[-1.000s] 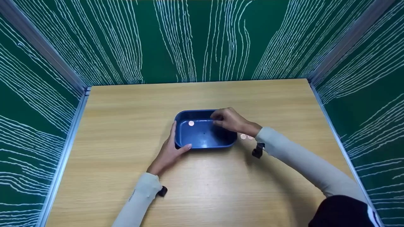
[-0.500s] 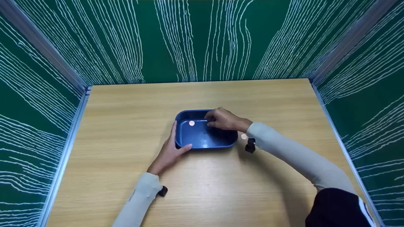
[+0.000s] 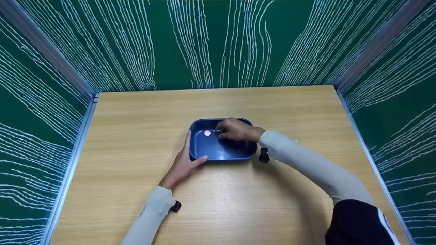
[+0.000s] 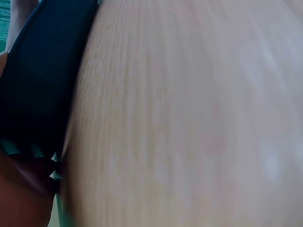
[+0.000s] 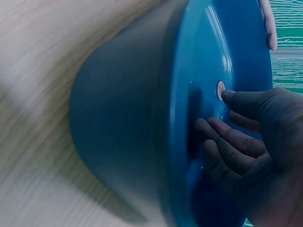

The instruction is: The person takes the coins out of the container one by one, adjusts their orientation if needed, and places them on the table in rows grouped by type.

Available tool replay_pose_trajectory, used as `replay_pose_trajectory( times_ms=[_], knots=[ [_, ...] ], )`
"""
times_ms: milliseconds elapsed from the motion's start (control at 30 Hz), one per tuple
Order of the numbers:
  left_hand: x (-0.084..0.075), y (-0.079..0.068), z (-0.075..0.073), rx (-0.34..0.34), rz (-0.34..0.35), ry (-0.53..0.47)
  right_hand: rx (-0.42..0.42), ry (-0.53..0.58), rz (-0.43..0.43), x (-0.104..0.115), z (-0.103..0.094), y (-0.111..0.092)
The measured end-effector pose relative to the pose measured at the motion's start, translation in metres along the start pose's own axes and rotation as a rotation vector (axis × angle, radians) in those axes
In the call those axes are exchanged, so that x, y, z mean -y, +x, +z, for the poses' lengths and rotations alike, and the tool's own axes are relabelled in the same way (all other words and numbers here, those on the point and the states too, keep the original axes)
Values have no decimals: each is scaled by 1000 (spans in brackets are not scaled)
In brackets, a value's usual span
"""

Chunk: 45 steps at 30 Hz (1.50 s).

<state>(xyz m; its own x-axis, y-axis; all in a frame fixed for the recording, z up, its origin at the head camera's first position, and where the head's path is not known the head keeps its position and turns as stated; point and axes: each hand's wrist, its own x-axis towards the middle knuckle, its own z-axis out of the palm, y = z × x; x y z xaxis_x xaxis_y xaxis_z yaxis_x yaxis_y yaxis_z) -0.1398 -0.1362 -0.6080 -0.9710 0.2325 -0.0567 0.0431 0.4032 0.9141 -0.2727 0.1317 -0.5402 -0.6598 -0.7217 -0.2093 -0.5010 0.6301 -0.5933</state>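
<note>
My left hand (image 3: 182,165) rests at the left front corner of a blue plastic tub (image 3: 235,159), fingers along its left side and thumb tip at the front rim. The left wrist view shows the tub's dark outer wall (image 4: 42,71) beside the tabletop. Over the tub's inside hovers my right hand (image 3: 235,129), fingers loosely bent. In the right wrist view, the thumb (image 5: 248,100) stands apart from the other fingers, with nothing visible between them. A small copper-coloured coin (image 3: 207,133) lies toward the tub's back left; the thumb tip overlaps the coin (image 5: 220,90) in the right wrist view.
A light wooden table (image 3: 136,129) carries the tub, with green, white-streaked panels (image 3: 218,44) at the back and sides. A small round piece (image 3: 295,140) peeks out behind the right sleeve (image 3: 306,163), which crosses the table's right part.
My right hand has moved left inside the tub toward the coin. The sleeve now covers the coins lying right of the tub, and another small piece shows behind it. The left hand stays put.
</note>
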Motion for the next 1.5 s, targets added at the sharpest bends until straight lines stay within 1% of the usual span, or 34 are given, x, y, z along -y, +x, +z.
replay_pose_trajectory(
  times_ms=[133, 300, 633, 767, 933, 1000, 1233, 1367, 1500],
  knots=[
    [-1, 0, 0, -1, -5, 2, 10, 21, 13, 0, 0, 1],
    [-2, -1, 0, 10, -24, -10, 30, 30, 5, -1, 2, 4],
    [-1, 0, 0, -2, 2, 0, 58, 95, 15, 2, 5, 11],
    [-2, 0, 0, 2, -10, -6, 64, 90, 4, 3, 6, 14],
    [-1, 0, 1, -7, 23, 2, 62, 43, -52, 2, 9, 20],
    [-1, 1, 1, -12, 36, 5, 68, 26, -61, 2, 10, 22],
    [-1, 2, 1, -5, 22, 2, 100, 31, -21, 3, 9, 24],
    [-1, 2, 1, -5, 23, 10, 81, 29, -24, 2, 12, 24],
    [0, 1, 0, -11, 16, 9, 43, 10, -53, 2, 17, 25]
  ],
)
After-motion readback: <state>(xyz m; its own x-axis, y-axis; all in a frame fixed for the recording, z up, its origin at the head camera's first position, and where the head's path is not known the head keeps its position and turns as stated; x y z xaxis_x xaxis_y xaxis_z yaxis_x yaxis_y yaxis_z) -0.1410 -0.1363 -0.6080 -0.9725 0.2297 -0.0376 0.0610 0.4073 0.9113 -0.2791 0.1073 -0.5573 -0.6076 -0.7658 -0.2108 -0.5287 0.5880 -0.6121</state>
